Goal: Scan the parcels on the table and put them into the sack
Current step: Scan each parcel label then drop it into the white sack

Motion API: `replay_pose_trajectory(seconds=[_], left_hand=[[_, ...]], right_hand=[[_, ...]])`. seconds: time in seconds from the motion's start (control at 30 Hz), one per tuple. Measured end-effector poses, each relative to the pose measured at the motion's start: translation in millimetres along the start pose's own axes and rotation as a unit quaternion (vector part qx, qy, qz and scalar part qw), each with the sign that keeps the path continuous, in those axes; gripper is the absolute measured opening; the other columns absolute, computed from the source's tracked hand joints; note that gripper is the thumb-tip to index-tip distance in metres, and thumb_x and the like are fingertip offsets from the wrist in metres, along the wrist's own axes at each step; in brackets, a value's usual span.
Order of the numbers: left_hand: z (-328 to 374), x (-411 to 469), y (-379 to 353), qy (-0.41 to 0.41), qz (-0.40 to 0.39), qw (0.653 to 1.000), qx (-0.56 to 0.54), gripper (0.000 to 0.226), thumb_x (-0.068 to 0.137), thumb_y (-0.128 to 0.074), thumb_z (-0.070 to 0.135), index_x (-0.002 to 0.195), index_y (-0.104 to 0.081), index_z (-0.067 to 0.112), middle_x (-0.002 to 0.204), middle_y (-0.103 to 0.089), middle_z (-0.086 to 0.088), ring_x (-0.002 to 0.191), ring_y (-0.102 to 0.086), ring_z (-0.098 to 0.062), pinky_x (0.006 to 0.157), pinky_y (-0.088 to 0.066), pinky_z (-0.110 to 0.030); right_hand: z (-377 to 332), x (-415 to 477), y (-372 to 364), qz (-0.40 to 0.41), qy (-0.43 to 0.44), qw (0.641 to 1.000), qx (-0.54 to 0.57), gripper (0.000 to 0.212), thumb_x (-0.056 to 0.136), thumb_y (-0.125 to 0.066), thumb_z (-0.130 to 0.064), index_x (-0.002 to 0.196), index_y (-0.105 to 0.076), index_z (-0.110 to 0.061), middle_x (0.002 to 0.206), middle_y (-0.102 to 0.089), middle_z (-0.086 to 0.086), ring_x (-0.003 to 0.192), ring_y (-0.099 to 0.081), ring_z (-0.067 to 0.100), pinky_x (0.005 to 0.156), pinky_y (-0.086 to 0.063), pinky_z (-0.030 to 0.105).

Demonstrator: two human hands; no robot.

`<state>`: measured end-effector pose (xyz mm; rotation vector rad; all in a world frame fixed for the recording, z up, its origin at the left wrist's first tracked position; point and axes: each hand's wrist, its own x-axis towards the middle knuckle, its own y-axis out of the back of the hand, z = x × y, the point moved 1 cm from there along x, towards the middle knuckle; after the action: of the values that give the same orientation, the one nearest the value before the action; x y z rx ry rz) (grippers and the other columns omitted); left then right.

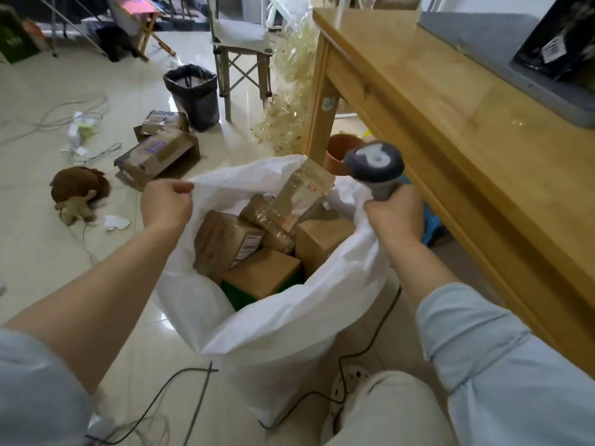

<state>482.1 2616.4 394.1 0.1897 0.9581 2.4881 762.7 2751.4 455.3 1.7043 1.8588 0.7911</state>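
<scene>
By wooden table (450,133), crinkled sack (283,333), cardboard parcels (225,243), scanner (375,164)

The sack (277,333) at the centre of the frame is plain white, and the parcels (225,243) inside it are brown card with white labels. My sleeves (483,349) are pale blue, the scanner (375,169) is dark grey with a lighter top, and the worktop (450,130) on the right is honey-yellow wood.
</scene>
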Motion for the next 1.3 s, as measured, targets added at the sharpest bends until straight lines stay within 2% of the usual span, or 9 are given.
replay_pose_trajectory(seconds=[0.17, 0.33, 0.53, 0.7, 0.9, 1.0, 1.1, 1.23, 1.3], left_hand=[[-78, -31, -42, 0.06, -0.122, 0.981, 0.14, 0.028, 0.095, -0.052, 0.005, 0.118, -0.068, 0.008, 0.125, -0.063, -0.014, 0.108, -0.059, -0.033, 0.098, -0.047, -0.042], [-45, 0, -39, 0.027, -0.076, 0.992, 0.1, 0.026, 0.096, -0.053, 0.006, 0.117, -0.068, 0.005, 0.122, -0.063, -0.014, 0.11, -0.058, -0.03, 0.096, -0.045, -0.04], [17, 21, -19, -0.019, 0.026, 0.999, 0.024, 0.027, 0.095, -0.055, 0.01, 0.119, -0.066, 0.01, 0.126, -0.063, -0.008, 0.118, -0.055, -0.024, 0.105, -0.04, -0.036], [-42, 2, -35, 0.02, -0.053, 0.99, 0.128, 0.023, 0.096, -0.054, 0.009, 0.114, -0.067, 0.005, 0.115, -0.065, -0.016, 0.101, -0.061, -0.03, 0.089, -0.048, -0.041], [-58, -8, -47, 0.043, -0.066, 0.982, 0.17, 0.024, 0.095, -0.054, 0.007, 0.116, -0.063, 0.001, 0.111, -0.062, -0.018, 0.092, -0.06, -0.03, 0.08, -0.048, -0.035], [-46, -15, -52, 0.029, -0.064, 0.975, 0.209, 0.03, 0.092, -0.06, 0.009, 0.121, -0.063, 0.002, 0.13, -0.048, -0.019, 0.111, -0.052, -0.034, 0.096, -0.047, -0.038], [-30, -30, -58, 0.003, -0.058, 0.97, 0.237, 0.039, 0.092, -0.06, 0.011, 0.131, -0.058, 0.01, 0.15, -0.029, -0.018, 0.138, -0.027, -0.035, 0.116, -0.026, -0.044], [-4, -55, -71, -0.033, -0.085, 0.973, 0.211, 0.044, 0.092, -0.061, 0.015, 0.135, -0.055, 0.021, 0.153, -0.027, -0.014, 0.141, -0.024, -0.032, 0.117, -0.023, -0.044], [13, -66, -76, -0.054, -0.104, 0.974, 0.195, 0.043, 0.092, -0.062, 0.018, 0.134, -0.057, 0.024, 0.151, -0.03, -0.012, 0.139, -0.029, -0.031, 0.116, -0.026, -0.045]], right_hand=[[72, -25, -40, -0.119, -0.106, 0.98, -0.123, 0.03, 0.085, -0.063, -0.014, 0.113, -0.059, -0.003, 0.116, -0.062, 0.018, 0.111, -0.056, 0.036, 0.077, -0.039, 0.033], [67, 4, -28, -0.069, -0.092, 0.989, -0.094, 0.024, 0.086, -0.064, -0.014, 0.108, -0.061, -0.005, 0.101, -0.06, 0.013, 0.101, -0.057, 0.031, 0.075, -0.038, 0.032], [16, 25, -2, 0.042, 0.032, 0.999, -0.005, 0.012, 0.082, -0.066, -0.009, 0.09, -0.059, -0.014, 0.091, -0.062, 0.005, 0.091, -0.06, 0.025, 0.072, -0.04, 0.031], [57, 0, -32, -0.097, -0.042, 0.987, -0.119, 0.022, 0.085, -0.063, -0.014, 0.104, -0.064, -0.004, 0.104, -0.065, 0.017, 0.102, -0.06, 0.036, 0.074, -0.043, 0.034], [84, -12, -33, -0.112, -0.118, 0.985, -0.064, 0.028, 0.087, -0.066, -0.017, 0.111, -0.061, -0.006, 0.095, -0.056, 0.008, 0.102, -0.058, 0.031, 0.078, -0.043, 0.032], [82, -13, -27, -0.112, -0.125, 0.984, -0.053, 0.032, 0.087, -0.067, -0.019, 0.116, -0.059, -0.006, 0.099, -0.055, 0.008, 0.104, -0.057, 0.03, 0.08, -0.042, 0.032], [81, -16, -23, -0.113, -0.12, 0.985, -0.048, 0.035, 0.087, -0.067, -0.019, 0.118, -0.059, -0.007, 0.11, -0.061, 0.013, 0.108, -0.058, 0.032, 0.086, -0.045, 0.035], [78, -23, -10, -0.106, -0.11, 0.988, -0.022, 0.039, 0.087, -0.067, -0.032, 0.118, -0.058, -0.01, 0.115, -0.063, 0.011, 0.111, -0.057, 0.031, 0.091, -0.044, 0.037], [75, -26, -1, -0.098, -0.107, 0.989, -0.004, 0.038, 0.086, -0.067, -0.039, 0.111, -0.06, -0.012, 0.105, -0.067, 0.01, 0.103, -0.062, 0.03, 0.091, -0.049, 0.038]])
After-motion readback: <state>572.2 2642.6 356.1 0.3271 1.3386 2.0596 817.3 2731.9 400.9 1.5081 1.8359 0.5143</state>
